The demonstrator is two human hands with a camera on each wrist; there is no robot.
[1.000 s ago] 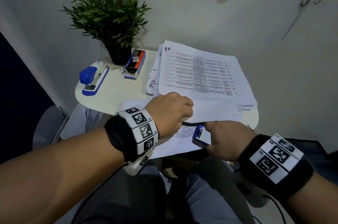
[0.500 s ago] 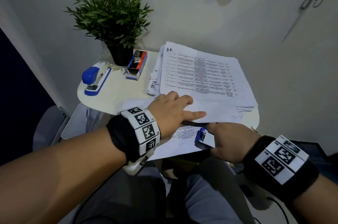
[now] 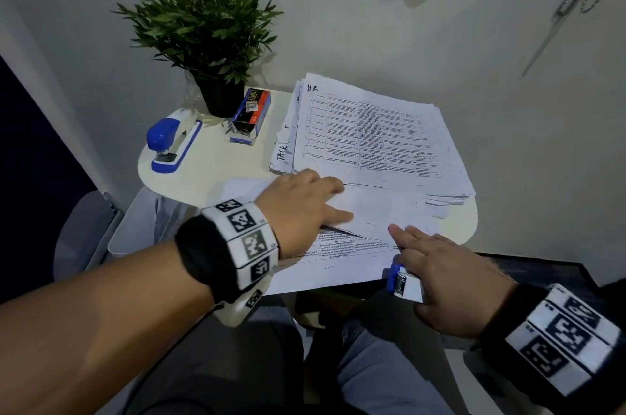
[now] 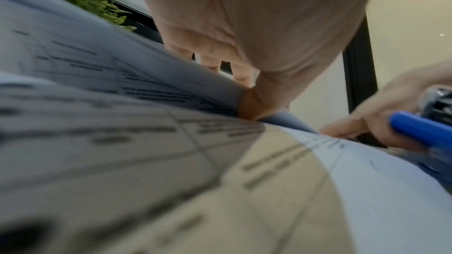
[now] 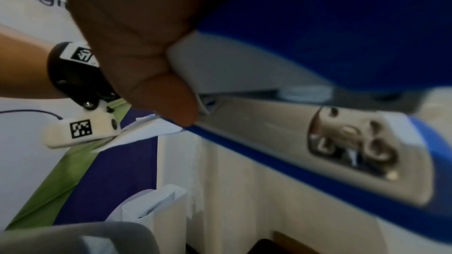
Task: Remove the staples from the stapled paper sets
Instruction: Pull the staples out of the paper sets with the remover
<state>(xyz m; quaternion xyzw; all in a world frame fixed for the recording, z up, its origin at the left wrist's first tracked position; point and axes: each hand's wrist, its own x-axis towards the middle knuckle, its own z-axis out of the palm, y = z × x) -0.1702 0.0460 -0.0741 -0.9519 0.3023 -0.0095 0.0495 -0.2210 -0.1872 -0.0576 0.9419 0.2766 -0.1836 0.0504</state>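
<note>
A stapled paper set (image 3: 338, 262) lies at the table's front edge, its top sheet (image 3: 379, 208) turned back with the blank side up. My left hand (image 3: 305, 204) lies on that sheet with straight fingers. In the left wrist view the thumb (image 4: 252, 107) sits under the sheet's edge (image 4: 171, 69), so the sheet is pinched. My right hand (image 3: 440, 279) grips a small blue-and-white stapler (image 3: 401, 280) and its index finger reaches onto the paper. The stapler's metal base (image 5: 330, 142) fills the right wrist view. No staple is visible.
A tall pile of printed papers (image 3: 372, 130) fills the back right of the small round white table (image 3: 216, 174). A second blue stapler (image 3: 172, 146), a box of staples (image 3: 252, 116) and a potted plant (image 3: 203, 28) stand at the back left. A white bin (image 3: 135, 228) hangs lower left.
My left hand has uncurled from a fist to flat fingers on the turned sheet. My right hand has drawn the stapler back toward me and stretched its index finger onto the paper.
</note>
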